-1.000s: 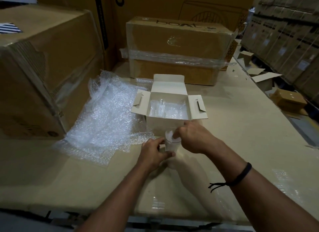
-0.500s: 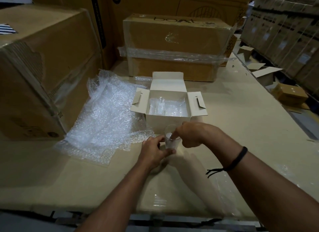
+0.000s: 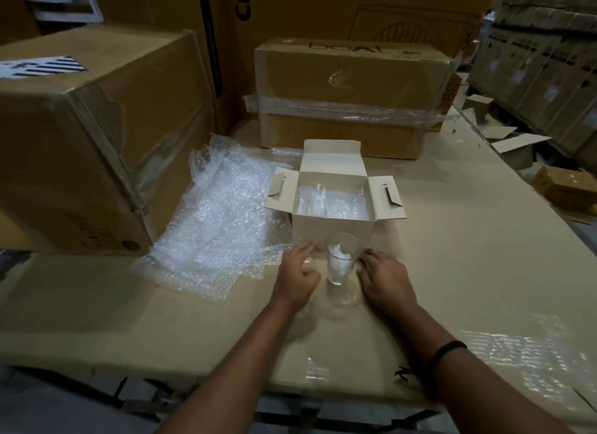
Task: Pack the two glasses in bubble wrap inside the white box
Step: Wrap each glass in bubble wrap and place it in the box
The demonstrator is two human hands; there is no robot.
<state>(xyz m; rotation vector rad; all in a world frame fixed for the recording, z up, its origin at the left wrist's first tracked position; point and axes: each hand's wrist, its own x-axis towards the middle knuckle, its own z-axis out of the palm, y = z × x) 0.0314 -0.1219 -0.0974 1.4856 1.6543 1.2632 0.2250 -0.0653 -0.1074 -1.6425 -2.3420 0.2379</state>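
A clear tall glass [image 3: 341, 269] stands upright on the cardboard surface just in front of the white box [image 3: 332, 231], with white bubble wrap stuffed inside it. My left hand [image 3: 298, 277] is just left of the glass and my right hand [image 3: 386, 280] just right of it; both have relaxed fingers and neither grips the glass. The white box is open, flaps spread, lined with bubble wrap, and a second glass [image 3: 318, 197] stands at its left side. A loose bubble wrap sheet [image 3: 219, 220] lies left of the box.
A large brown carton [image 3: 87, 136] stands at the left and a taped carton [image 3: 352, 94] behind the white box. Small open boxes [image 3: 517, 146] lie off the right edge of the cardboard-covered table [image 3: 468, 256]. Plastic film [image 3: 523, 362] shines at the near right.
My right hand has come out of the glass top, leaving bubble wrap inside. My left hand has let go of the glass. Both hands now sit beside it.
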